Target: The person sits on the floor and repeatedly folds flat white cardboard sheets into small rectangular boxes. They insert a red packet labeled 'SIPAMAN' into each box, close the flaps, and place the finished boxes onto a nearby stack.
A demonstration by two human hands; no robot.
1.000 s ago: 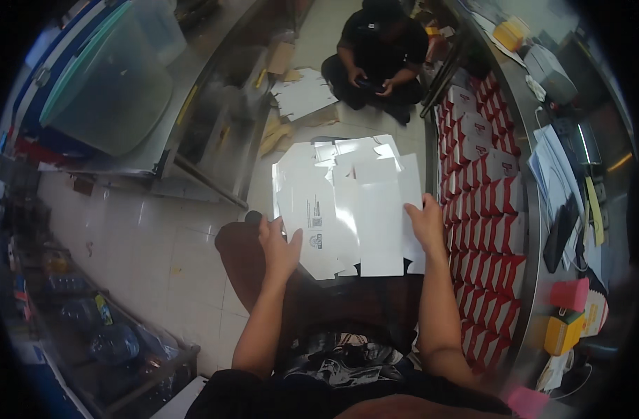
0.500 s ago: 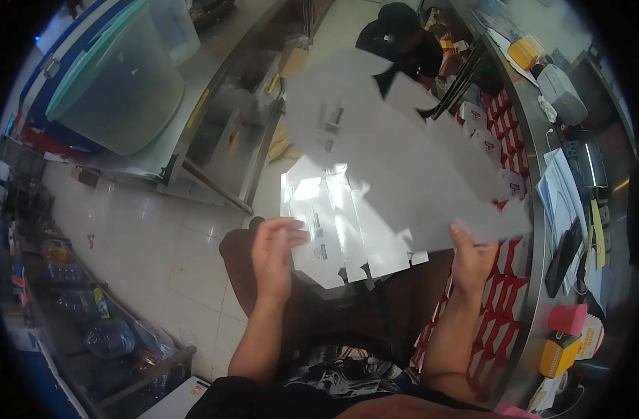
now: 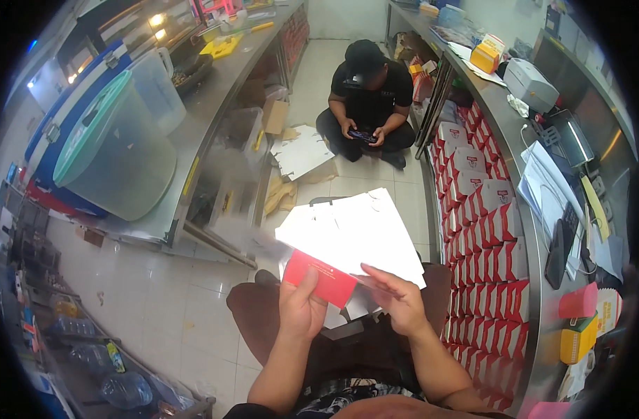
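Observation:
A flat cardboard box blank (image 3: 354, 227), bright white with a red end panel (image 3: 323, 278), is held up in front of me above my lap. My left hand (image 3: 302, 311) grips it at the red panel, thumb on top and the other fingers out of sight behind. Against the near edge of the blank, my right hand (image 3: 401, 302) has its fingers stretched out and partly overlapping the card. Beneath the blank, more white card (image 3: 339, 315) shows in part over my lap.
Stacks of folded red-and-white boxes (image 3: 483, 258) line the right, under a metal counter (image 3: 532, 342). Ahead, a person (image 3: 368, 98) sits on the floor holding a phone, beside flat white card (image 3: 302, 152). A large clear tub (image 3: 120, 150) stands at left on another counter.
The large grey-white sheet has swung down and now shows its white face and red panel. My left hand has moved onto the red panel; my right hand has shifted left, fingers now extended.

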